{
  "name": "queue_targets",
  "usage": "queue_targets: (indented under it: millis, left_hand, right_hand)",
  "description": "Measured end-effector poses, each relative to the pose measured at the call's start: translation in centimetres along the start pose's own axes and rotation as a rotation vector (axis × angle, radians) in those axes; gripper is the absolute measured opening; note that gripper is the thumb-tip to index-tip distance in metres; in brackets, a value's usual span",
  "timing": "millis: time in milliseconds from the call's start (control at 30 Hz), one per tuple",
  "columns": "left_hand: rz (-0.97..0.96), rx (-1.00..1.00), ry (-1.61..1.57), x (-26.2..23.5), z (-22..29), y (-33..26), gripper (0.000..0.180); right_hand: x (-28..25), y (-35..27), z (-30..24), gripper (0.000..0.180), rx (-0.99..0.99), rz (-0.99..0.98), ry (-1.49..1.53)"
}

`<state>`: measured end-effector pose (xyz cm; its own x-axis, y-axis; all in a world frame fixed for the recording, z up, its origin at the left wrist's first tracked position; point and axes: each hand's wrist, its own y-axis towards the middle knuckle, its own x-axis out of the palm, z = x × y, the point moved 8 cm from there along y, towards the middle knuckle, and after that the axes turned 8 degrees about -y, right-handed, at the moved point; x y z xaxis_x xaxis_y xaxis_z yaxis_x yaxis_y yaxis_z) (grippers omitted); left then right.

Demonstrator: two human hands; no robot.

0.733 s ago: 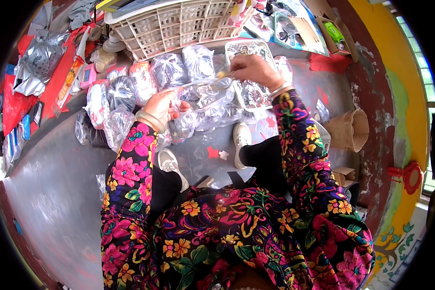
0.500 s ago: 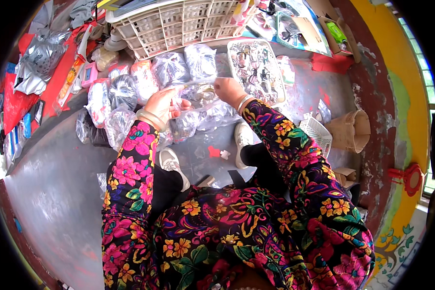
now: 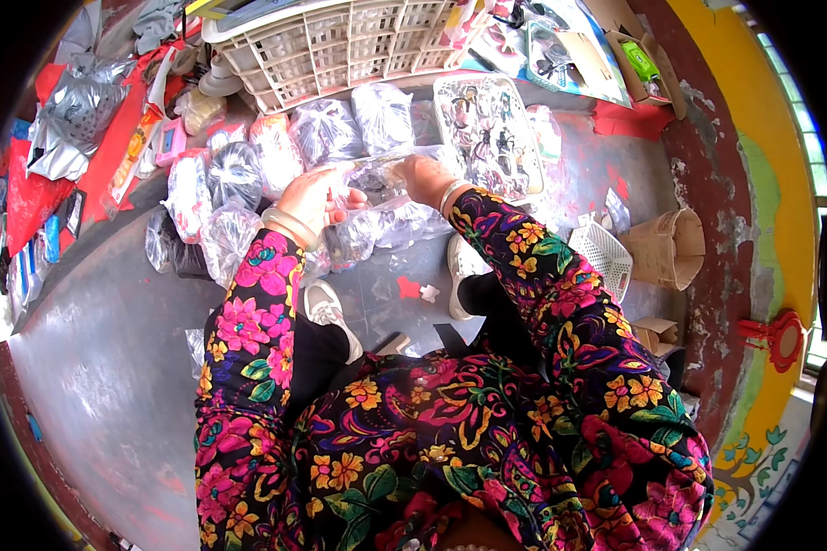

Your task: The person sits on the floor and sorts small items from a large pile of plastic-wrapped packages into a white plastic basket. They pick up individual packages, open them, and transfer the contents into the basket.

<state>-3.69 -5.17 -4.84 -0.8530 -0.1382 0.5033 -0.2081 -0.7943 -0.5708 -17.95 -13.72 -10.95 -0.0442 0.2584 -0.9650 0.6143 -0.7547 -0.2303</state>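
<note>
**Both hands on one clear bag**

Shifted left since the earlier frames: right hand [image 3: 424, 176], once out by the clear tray [image 3: 489, 129] of dark trinkets, now drawn in close to the left hand [image 3: 308, 197]. Gripping, between the two of them, a clear plastic bag [image 3: 369, 173], raised just over the heap; left fingers curled on its left edge, right fingers pinched on its right end. Below and around, more filled plastic packets [image 3: 239, 174] in rows, touching one another, crowding the space under the hands. Behind those, a cream slatted basket [image 3: 340, 41]. To the right, a small white basket [image 3: 605, 257] beside a torn cardboard box [image 3: 671, 246]. Near the white shoes [image 3: 326, 312], a small red piece [image 3: 408, 287] lying alone. Underneath everything, grey concrete floor [image 3: 101, 367]; at the right rim, a wall [image 3: 753, 202] painted yellow, green and dull red.
</note>
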Motion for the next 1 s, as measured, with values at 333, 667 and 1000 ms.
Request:
queue_targets:
  millis: [333,667,1000]
  left_hand:
    - [-0.021,-0.001,-0.033,0.0,-0.2,0.2,0.03]
    - [0.023,-0.023,-0.056,-1.1,0.0,-0.6,0.031]
    - [-0.014,-0.017,-0.06,-0.1,-0.1,0.2,0.029]
  right_hand:
    - [2.0,0.0,1.4,0.026,0.079,-0.133,0.005]
    - [-11.2,-1.1,7.8,0.022,0.108,0.039,0.532]
    - [-0.9,-9.1,25.5,0.022,0.753,-0.361,0.415]
